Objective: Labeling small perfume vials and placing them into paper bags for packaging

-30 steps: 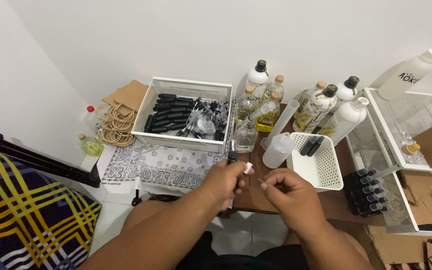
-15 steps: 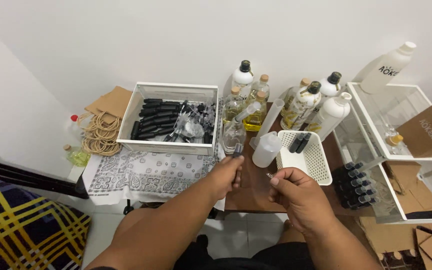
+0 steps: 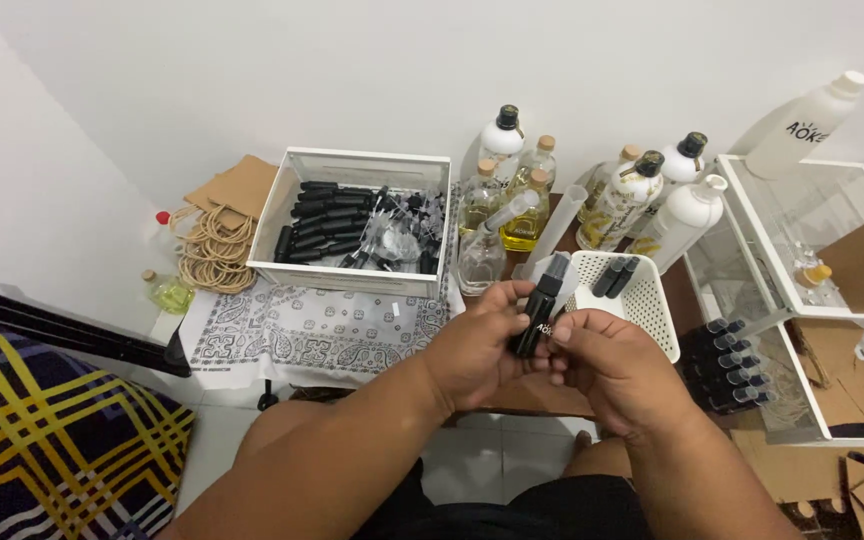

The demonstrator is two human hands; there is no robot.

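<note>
Holding a slim black spray bottle [image 3: 538, 318] up in front of them, the person has both hands closed around it above the near edge of the small brown table [image 3: 542, 398]. The left hand [image 3: 475, 345] wraps the lower body of the bottle, fingers curled tight; the right hand [image 3: 612, 362] pinches it from the other side, thumb and fingertips pressed to its middle. The bottle tilts slightly, its clear-capped top pointing away toward the white perforated basket [image 3: 645, 310], where two more black bottles [image 3: 615, 277] lie.

Behind the hands stands a row of glass bottles with yellow liquid [image 3: 525, 195] and white bottles [image 3: 687, 222], all against the wall. To the left, a white-framed bin [image 3: 352, 275] holds many black tubes and spray tops, resting on a black-and-white patterned cloth [image 3: 302, 325]. Brown paper bags [image 3: 227, 215] with rope handles lie beside it. On the right, a white wire rack [image 3: 802, 300] has a cluster of dark capped vials [image 3: 732, 365] at its foot.
</note>
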